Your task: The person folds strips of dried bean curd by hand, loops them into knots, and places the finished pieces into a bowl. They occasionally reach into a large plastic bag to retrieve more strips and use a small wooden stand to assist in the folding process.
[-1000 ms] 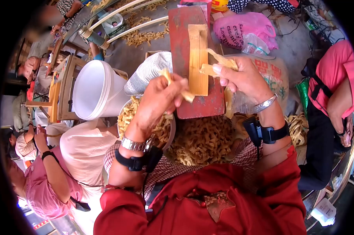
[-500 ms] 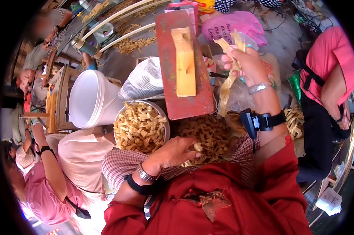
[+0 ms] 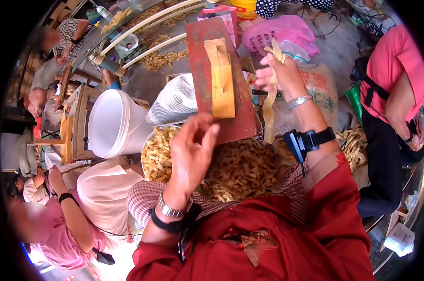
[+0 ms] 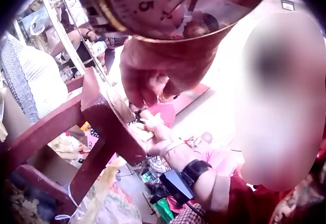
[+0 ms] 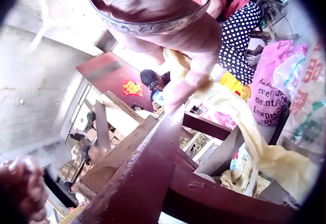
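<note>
We watch our right grip (image 3: 285, 77) pinching a strip (image 3: 268, 117); its tail, dangling toward six o'clock, could snag the surface (image 3: 243, 117); our left grip (image 3: 190, 152) looks parted, empty.

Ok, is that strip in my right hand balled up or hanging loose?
Hanging loose: the strip trails below the right hand, one end poking up above.
</note>
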Demonstrator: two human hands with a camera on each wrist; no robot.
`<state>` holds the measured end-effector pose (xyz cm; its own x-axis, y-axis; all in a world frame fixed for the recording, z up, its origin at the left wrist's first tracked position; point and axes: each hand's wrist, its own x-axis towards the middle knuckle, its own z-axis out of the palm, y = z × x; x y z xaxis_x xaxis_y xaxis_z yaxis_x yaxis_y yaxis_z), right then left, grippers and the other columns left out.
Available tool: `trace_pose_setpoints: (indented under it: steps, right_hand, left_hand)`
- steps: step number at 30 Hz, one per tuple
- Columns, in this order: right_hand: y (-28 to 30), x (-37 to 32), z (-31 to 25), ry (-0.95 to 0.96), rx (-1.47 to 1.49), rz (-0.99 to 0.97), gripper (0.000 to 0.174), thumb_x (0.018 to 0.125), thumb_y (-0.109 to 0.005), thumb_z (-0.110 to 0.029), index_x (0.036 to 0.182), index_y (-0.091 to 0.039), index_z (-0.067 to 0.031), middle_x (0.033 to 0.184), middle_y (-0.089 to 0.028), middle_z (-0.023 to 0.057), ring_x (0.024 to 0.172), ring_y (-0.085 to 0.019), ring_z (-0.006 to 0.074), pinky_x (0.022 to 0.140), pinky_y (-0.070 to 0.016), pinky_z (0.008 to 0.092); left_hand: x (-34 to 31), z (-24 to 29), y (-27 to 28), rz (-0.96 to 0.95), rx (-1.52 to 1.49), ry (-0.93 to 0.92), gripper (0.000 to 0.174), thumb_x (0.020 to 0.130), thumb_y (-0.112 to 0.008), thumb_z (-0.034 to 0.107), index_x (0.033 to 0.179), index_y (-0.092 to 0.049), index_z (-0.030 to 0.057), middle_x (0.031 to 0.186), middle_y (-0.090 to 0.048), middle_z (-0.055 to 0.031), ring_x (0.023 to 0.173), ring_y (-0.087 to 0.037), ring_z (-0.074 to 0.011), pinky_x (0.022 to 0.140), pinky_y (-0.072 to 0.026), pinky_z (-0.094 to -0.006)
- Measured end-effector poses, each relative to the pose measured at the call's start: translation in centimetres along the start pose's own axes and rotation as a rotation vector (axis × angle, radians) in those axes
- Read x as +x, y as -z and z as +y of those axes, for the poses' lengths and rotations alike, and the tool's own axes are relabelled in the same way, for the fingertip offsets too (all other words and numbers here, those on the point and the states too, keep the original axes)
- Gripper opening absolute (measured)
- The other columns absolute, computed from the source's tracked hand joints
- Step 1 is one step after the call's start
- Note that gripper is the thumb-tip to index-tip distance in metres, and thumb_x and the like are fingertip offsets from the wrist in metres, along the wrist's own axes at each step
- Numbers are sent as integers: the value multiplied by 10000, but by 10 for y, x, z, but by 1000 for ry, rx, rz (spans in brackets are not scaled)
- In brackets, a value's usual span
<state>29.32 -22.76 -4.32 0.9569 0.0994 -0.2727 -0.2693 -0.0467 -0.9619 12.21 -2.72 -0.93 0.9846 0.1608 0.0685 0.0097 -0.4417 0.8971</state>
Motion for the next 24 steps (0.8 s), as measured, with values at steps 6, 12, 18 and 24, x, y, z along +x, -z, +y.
trace_pose_setpoints:
  steps: [6, 12, 18, 24]
  right_hand:
    - [-9, -17, -4, 65, -45, -42, 319, 929, -490, -330, 997, -570, -29, 729, -645, 54, 560, -623, 118, 460, -467, 232]
    - [-7, -23, -7, 87, 1, -39, 311, 914, -514, -322, 986, -581, -28, 714, -637, 36, 559, -606, 99, 455, -459, 228]
    - [-4, -28, -13, 171, 41, -40, 251, 901, -540, -246, 976, -575, -9, 665, -591, 22, 530, -576, 92, 450, -472, 226]
    - [-9, -34, -15, 398, 294, -194, 211, 849, -511, 46, 1059, -523, 25, 996, -571, 107, 841, -606, 179, 763, -540, 292]
  left_hand:
    - [60, -12, -15, 123, 340, -244, 579, 776, -724, 205, 1232, -458, -32, 1027, -575, -147, 905, -585, -208, 786, -485, -310]
    - [130, -15, -1, -27, -301, -161, 555, 883, -578, 274, 1336, -401, 8, 1266, -499, -105, 1145, -484, -197, 969, -374, -316]
    - [152, -26, -22, -192, -233, -227, 336, 900, -473, 40, 1235, -474, 10, 1096, -589, -62, 1025, -529, -123, 914, -406, -258]
    - [126, -33, -29, -96, -288, -302, 250, 903, -484, -8, 1153, -487, 3, 1032, -594, -53, 957, -548, -107, 857, -439, -250]
